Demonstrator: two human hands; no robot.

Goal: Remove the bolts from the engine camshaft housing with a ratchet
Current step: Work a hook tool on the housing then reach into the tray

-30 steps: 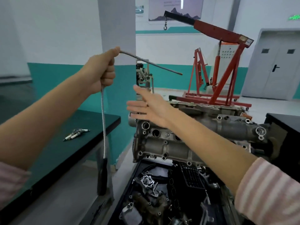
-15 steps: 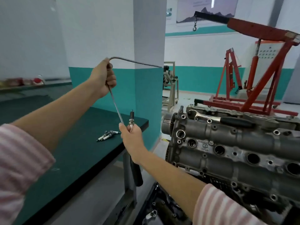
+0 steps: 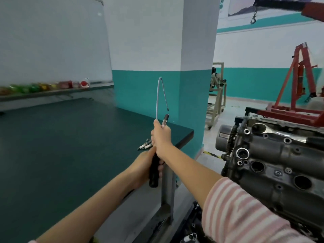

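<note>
My right hand (image 3: 162, 137) grips a spark plug (image 3: 165, 119) together with the grey flexible shaft (image 3: 158, 95) of a pick-up tool, which bends over in a sharp loop above it. My left hand (image 3: 142, 168) holds the tool's black handle (image 3: 154, 172) just below. Both hands are over the right edge of the dark green bench (image 3: 61, 146). The engine's camshaft housing (image 3: 280, 165) stands to the right, apart from both hands. A chrome ratchet (image 3: 266, 129) lies on top of it.
Several spark plugs (image 3: 144, 146) lie on the bench behind my hands. A teal and white pillar (image 3: 161, 58) rises beyond the bench corner. A red engine crane (image 3: 296, 95) and a small cart (image 3: 216, 95) stand at the back right. Coloured bottles (image 3: 43, 86) line a ledge.
My left hand dropped from the shaft's bend to the black handle. My right hand now grips the shaft with the spark plug, and the shaft folded into a tight loop. The view swung left.
</note>
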